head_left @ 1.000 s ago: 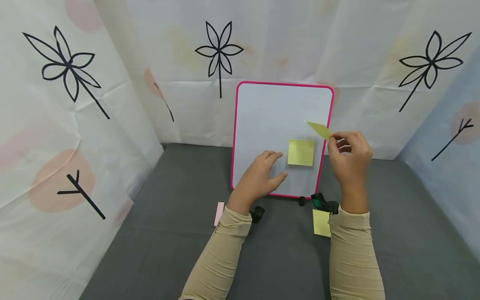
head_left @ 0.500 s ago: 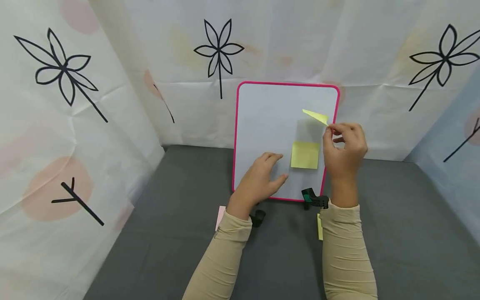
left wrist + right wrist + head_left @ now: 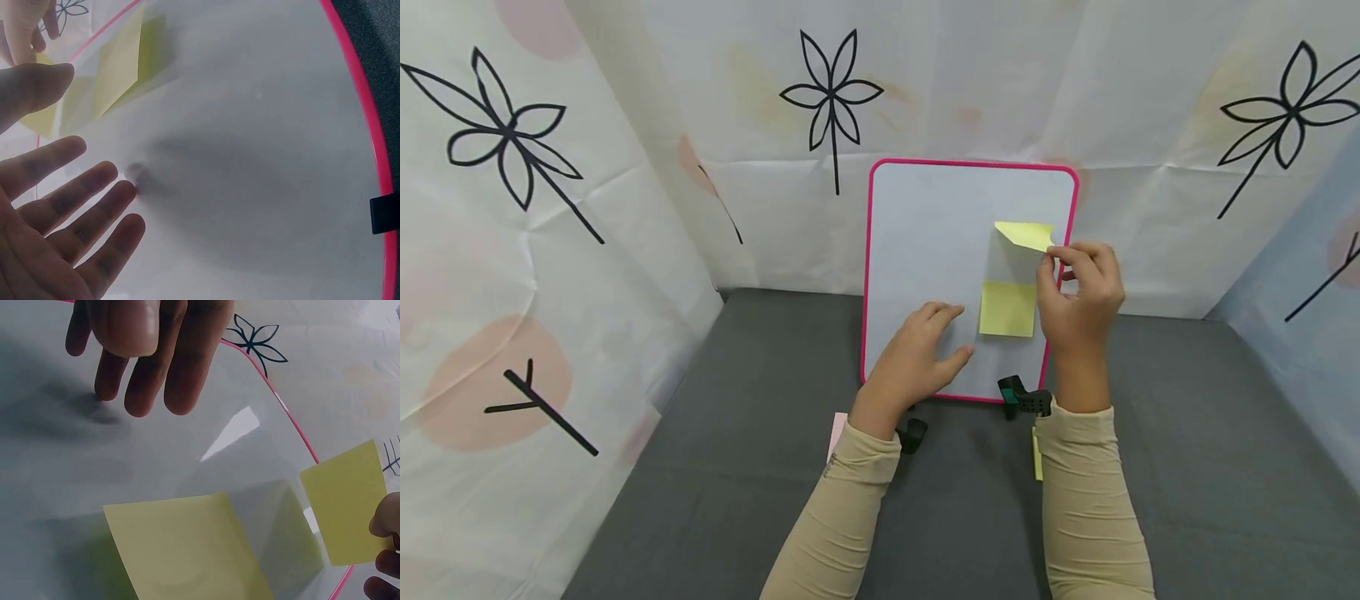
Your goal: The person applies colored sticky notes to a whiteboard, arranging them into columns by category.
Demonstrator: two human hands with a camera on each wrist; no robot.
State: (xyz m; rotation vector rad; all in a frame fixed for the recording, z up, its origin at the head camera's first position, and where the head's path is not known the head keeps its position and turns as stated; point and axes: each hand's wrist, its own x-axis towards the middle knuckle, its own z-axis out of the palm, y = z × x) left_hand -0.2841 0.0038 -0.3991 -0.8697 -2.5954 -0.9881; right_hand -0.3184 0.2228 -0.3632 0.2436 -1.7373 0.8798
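A whiteboard [image 3: 936,233] with a pink rim leans upright near the back wall. One yellow sticky note [image 3: 1007,309] is stuck on its lower right part, its lower edge lifting off the surface in the left wrist view. My right hand [image 3: 1081,292] pinches a second yellow sticky note [image 3: 1026,234] by a corner, just above the first. In the right wrist view this held note [image 3: 345,506] stands apart from the board. My left hand [image 3: 913,354] is at the board's lower middle with fingers spread, holding nothing. Its fingertips [image 3: 127,187] are near the white surface; contact is unclear.
A pink pad [image 3: 836,434] lies beside the left sleeve, partly covered. The edge of a yellow pad [image 3: 1037,454] shows beside the right sleeve. Grey cloth [image 3: 760,367] covers the table, and a patterned cloth wall [image 3: 730,100] stands behind the board.
My right hand has moved left with the pinched sticky note, from the board's right edge to over the board above the first note. My left hand has hardly moved.
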